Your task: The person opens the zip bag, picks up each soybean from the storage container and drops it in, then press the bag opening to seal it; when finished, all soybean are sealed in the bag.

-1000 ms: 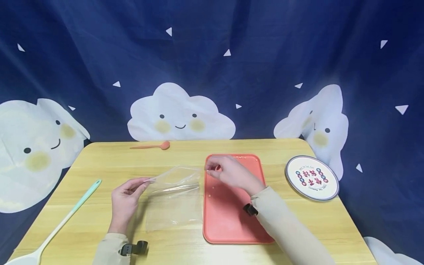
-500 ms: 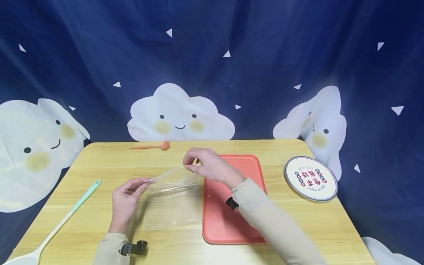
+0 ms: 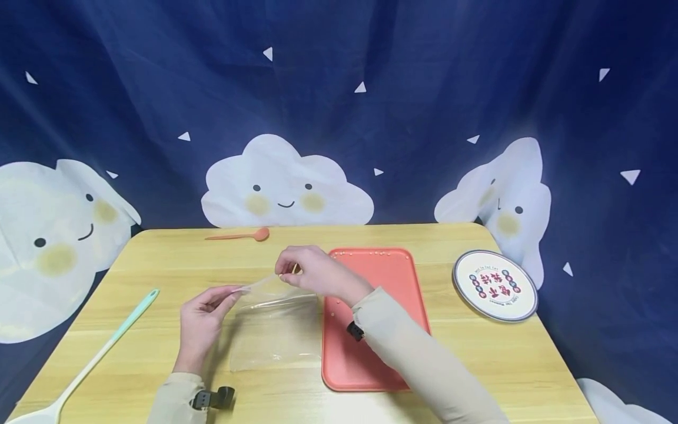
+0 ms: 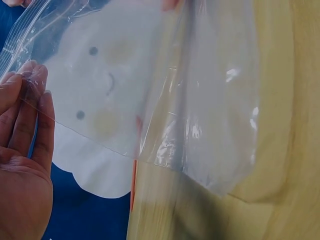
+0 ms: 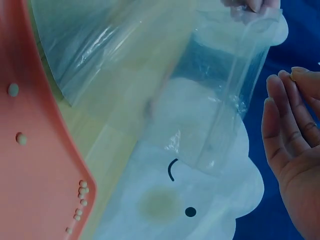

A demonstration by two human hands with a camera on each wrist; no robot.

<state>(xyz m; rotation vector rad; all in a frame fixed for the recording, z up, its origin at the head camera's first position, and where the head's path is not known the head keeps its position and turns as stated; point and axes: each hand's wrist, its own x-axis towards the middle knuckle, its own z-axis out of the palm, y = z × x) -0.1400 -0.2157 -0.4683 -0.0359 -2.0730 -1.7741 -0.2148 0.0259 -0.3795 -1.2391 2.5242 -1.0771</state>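
Note:
A clear zip-top plastic bag (image 3: 275,333) stands over the table, its mouth toward the top. My left hand (image 3: 201,321) pinches the bag's upper left edge between thumb and fingers, also seen by the left wrist camera on the zip strip (image 4: 17,45). Over the bag's mouth, my right hand (image 3: 318,271) pinches a small pale bean (image 5: 293,78) between thumb and fingertip. In the right wrist view this hand is apart from the bag. A coral-red tray (image 3: 344,365) lies right of the bag, partly hidden under my right forearm. Several small pale beans (image 5: 82,192) sit in it.
An orange spoon (image 3: 261,234) lies at the table's back edge. A long ladle-like utensil with a mint handle (image 3: 135,315) lies at the left, its head cut off by the frame. At the right is a round white plate (image 3: 495,285) with red lettering.
My right hand has moved left from above the tray to the bag's mouth, carrying the bean. My left hand keeps its grip on the bag, nearly still.

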